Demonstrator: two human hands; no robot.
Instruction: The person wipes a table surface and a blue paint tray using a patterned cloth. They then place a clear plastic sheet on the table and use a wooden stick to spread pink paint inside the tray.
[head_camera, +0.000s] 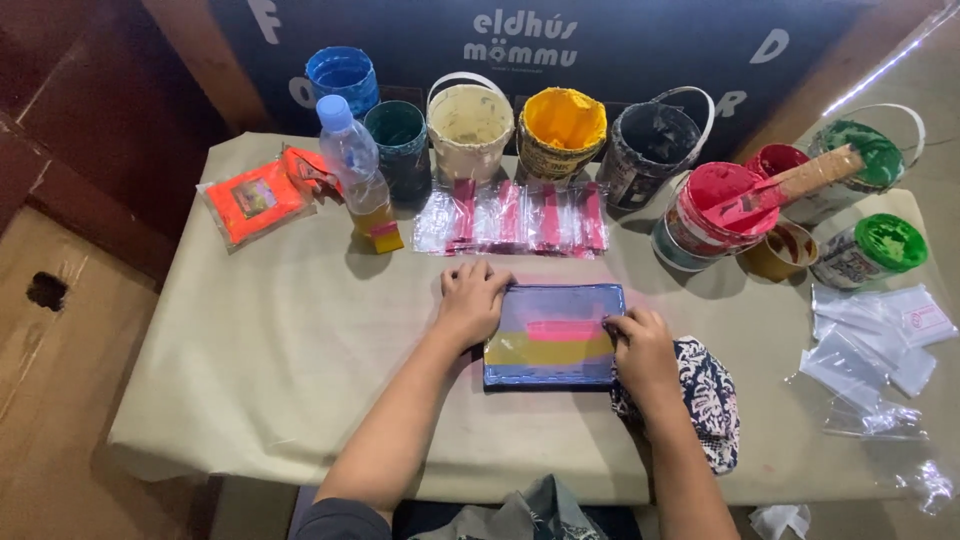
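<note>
Both hands are resting on a blue rectangular tray (553, 335) lying near the middle of the paper-covered desk (280, 350). The left hand (470, 300) is lying flat and open on the tray's left edge; the right hand (642, 347) is curling loosely over its right edge, fingers touching a pink strip (562, 329) above a yellow band. A patterned cloth (712, 400) is sitting just right of the tray, a row of pink packets (512, 220) behind it, paint buckets (565, 130) beyond those.
</note>
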